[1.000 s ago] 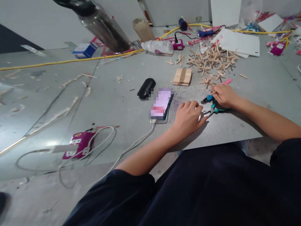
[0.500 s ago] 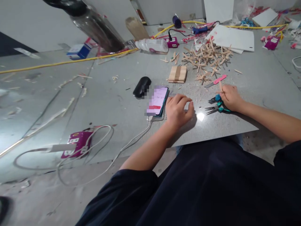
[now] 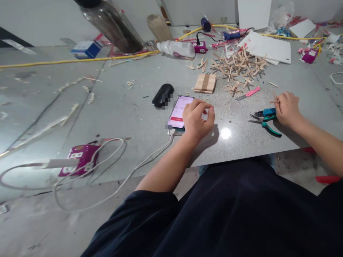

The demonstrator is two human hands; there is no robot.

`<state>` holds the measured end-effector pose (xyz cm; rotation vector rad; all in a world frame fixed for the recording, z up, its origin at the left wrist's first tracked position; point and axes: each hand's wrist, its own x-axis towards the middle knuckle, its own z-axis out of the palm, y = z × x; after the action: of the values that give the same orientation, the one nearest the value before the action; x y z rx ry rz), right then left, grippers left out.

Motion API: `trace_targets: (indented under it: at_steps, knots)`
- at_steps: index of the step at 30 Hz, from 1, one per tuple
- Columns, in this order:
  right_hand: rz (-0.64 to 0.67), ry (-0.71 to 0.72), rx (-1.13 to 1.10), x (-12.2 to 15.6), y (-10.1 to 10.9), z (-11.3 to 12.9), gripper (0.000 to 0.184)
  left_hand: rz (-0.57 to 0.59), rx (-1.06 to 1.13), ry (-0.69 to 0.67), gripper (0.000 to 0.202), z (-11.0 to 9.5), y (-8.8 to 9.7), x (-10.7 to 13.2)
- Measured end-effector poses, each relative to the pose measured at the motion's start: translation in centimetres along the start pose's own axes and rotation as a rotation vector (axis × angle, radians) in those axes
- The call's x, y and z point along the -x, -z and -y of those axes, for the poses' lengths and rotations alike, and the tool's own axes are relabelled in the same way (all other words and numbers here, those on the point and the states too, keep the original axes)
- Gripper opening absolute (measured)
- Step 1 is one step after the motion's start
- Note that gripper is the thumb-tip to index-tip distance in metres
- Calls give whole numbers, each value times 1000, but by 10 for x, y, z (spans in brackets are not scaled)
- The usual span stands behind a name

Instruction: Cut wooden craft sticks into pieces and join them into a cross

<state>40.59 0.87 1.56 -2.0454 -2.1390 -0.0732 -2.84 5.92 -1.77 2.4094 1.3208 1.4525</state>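
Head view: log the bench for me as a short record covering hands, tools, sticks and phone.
Left hand: left hand loosely curled, nothing visible in it; hides part of the phone, contact unclear
Right hand: right hand pinching small wooden pieces
Tools near right hand: teal-handled pliers and a blue-handled tool
Other tool: pink-handled blade, lying flat
Sticks: banded bundle; loose pile beyond it, to the right
Phone: screen lit, white cable plugged in

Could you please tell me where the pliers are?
In the head view, the pliers lie right of centre, on the table, just left of the right hand.
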Motion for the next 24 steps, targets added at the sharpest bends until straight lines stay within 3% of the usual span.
trace_targets:
  at_steps: [3, 7, 10, 14, 19, 24]
  knots:
    - [53, 102, -45, 3, 19, 32, 36, -38, 21, 51, 17, 8, 4, -6]
    - [382, 490, -42, 21, 22, 105, 28, -81, 31, 71, 18, 13, 7, -9]
    - [538, 613, 53, 24, 16, 146, 29, -121, 45, 59, 18, 11, 7, -10]
    - [523, 569, 116, -2, 10, 164, 31, -128, 57, 54, 20, 4, 9, -11]
    - [461, 413, 154, -69, 3, 171, 25, -107, 34, 90, 22, 0, 12, -12]
    - [380, 326, 196, -124, -4, 177, 31, -112, 50, 103, 23, 0, 13, -14]
